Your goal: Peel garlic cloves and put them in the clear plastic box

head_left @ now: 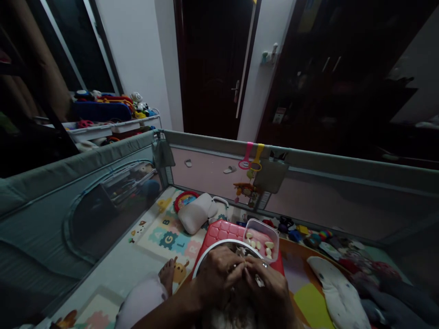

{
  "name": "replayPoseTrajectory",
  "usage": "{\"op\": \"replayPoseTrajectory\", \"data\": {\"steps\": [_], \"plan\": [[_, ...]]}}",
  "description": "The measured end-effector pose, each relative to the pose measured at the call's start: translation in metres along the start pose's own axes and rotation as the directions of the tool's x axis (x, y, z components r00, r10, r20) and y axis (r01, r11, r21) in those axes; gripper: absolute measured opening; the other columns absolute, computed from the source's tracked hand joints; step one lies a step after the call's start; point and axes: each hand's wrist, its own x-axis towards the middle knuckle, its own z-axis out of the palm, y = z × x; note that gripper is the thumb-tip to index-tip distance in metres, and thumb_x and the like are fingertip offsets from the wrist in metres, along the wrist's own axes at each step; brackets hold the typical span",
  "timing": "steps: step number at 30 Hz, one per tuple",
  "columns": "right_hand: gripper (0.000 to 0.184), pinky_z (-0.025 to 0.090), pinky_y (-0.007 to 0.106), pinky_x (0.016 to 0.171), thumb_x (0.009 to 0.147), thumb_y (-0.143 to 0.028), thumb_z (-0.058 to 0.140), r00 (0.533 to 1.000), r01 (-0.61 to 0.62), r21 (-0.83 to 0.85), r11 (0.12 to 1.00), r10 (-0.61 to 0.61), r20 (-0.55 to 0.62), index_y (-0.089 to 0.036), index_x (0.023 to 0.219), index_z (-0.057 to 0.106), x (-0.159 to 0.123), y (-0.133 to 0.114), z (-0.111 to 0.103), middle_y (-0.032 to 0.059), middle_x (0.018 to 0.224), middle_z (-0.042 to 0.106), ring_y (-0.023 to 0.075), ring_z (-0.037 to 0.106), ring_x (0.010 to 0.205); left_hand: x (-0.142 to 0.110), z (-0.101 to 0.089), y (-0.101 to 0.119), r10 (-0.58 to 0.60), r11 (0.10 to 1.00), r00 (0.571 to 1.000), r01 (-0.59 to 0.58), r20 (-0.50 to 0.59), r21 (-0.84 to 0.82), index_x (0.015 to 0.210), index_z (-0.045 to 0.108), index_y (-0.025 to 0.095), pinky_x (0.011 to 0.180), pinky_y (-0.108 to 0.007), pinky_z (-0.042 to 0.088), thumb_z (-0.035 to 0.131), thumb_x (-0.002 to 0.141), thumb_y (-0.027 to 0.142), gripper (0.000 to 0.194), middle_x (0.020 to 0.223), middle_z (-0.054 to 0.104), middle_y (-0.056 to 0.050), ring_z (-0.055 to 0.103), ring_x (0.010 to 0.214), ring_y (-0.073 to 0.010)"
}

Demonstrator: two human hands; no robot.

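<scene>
My left hand [221, 267] and my right hand [265, 276] meet over a round bowl with a pale rim [206, 252]. Their fingertips are pinched together on a small garlic clove [244, 263], mostly hidden by the fingers. Thin whitish garlic skins [242, 251] show inside the bowl behind the fingers. Just beyond my right hand, a clear plastic box [277, 244] holds several peeled cloves [258, 245]. Both containers rest on a red padded-looking stool [222, 230].
A play mat with letters [168, 238] covers the floor, and a bare foot [167, 276] rests on it at left. A white cushion-like object [195, 214] lies behind the stool. Toys [302, 230] line the right side. A playpen fence [212, 139] surrounds this area.
</scene>
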Motion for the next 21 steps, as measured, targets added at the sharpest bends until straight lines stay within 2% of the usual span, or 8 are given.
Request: {"op": "replayPoseTrajectory", "data": {"steps": [5,11,15,21], "plan": [[0.017,0.058,0.027,0.062,0.085,-0.016,0.048,0.999,-0.046,-0.009,0.999,0.045,-0.009,-0.02,0.086,0.064,-0.002,0.004,0.003,0.0082,0.078,0.074,0.0191,0.071,0.068,0.0,0.004,-0.003,0.003,0.999,1.0,-0.002,-0.016,0.032,0.085,0.067,0.015,0.07,-0.03,0.049,0.042,0.091,0.027,0.028,0.077,0.071,-0.008,0.064,0.073,-0.0194],[0.016,0.058,0.027,0.064,0.085,-0.018,0.048,0.996,-0.086,-0.021,0.996,0.086,-0.013,-0.019,0.085,0.064,0.001,0.006,0.006,0.0078,0.079,0.074,0.0195,0.072,0.07,0.009,-0.002,-0.004,-0.09,0.992,0.996,0.088,-0.011,-0.094,0.083,0.071,0.016,0.068,-0.026,0.049,0.051,0.085,0.022,0.021,0.077,0.072,-0.006,0.065,0.071,-0.0177],[0.014,0.058,0.026,0.062,0.084,-0.017,0.049,0.997,-0.073,-0.038,0.997,0.072,-0.032,-0.019,0.085,0.064,0.001,0.008,0.009,0.0068,0.078,0.074,0.0188,0.072,0.069,0.013,-0.007,-0.004,-0.16,0.972,0.987,0.162,0.023,-0.17,0.084,0.074,0.018,0.071,-0.024,0.049,0.057,0.081,0.019,0.017,0.08,0.073,-0.005,0.066,0.073,-0.017],[0.013,0.057,0.027,0.064,0.084,-0.017,0.051,0.994,-0.099,0.0,0.995,0.099,-0.046,-0.02,0.087,0.063,0.004,0.007,0.013,0.0062,0.082,0.074,0.0192,0.071,0.072,0.019,-0.009,-0.014,-0.173,0.951,0.982,0.186,0.071,-0.247,0.082,0.075,0.016,0.068,-0.023,0.049,0.056,0.081,0.02,0.019,0.077,0.073,-0.006,0.066,0.072,-0.0172]]}}
